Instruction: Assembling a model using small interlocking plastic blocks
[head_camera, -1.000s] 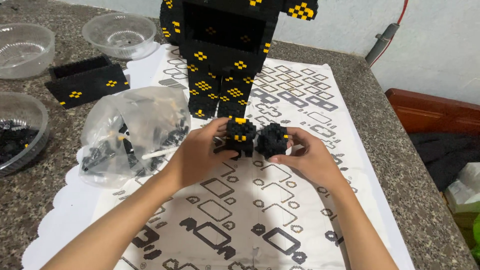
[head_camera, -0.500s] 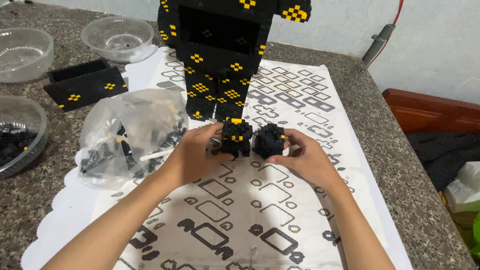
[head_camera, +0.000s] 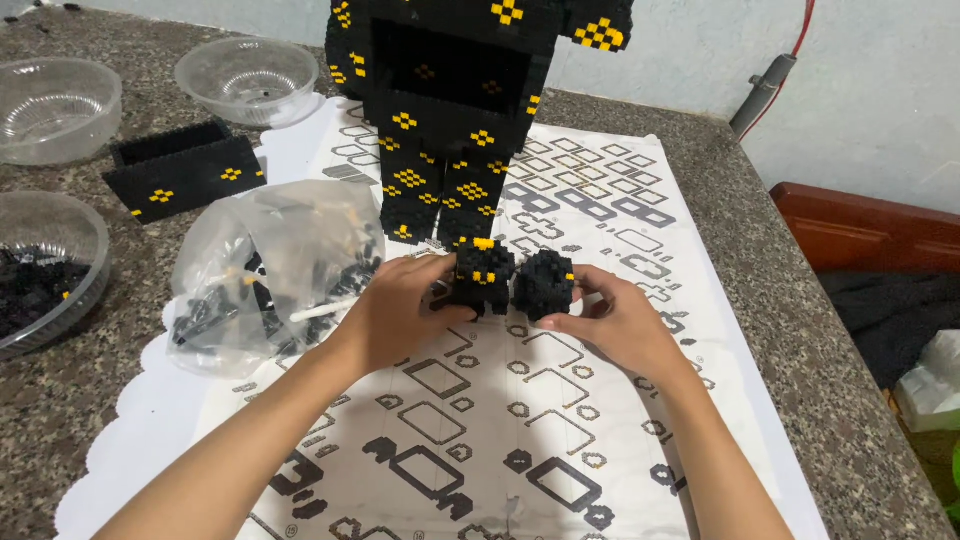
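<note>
The left hand (head_camera: 395, 310) grips a black-and-yellow block piece (head_camera: 483, 275), partly hiding it; the right hand (head_camera: 620, 325) holds a black block lump (head_camera: 543, 284). Left of the left hand, a clear bag (head_camera: 270, 270) holds dark, indistinct pieces.

Quick count off the bench

Two hands (head_camera: 400, 310) (head_camera: 620, 325), two small block lumps (head_camera: 484, 275) (head_camera: 543, 283), three clear bowls (head_camera: 55, 105) (head_camera: 248, 78) (head_camera: 45, 265), one big figure (head_camera: 455, 110), one bag (head_camera: 275, 270), one flat panel (head_camera: 185, 175), one printed sheet (head_camera: 470, 430).

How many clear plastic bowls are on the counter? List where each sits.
3: one bowl at far left, another bowl beside the tall black-and-yellow block figure, and a third bowl holding dark pieces at the left edge.
</note>
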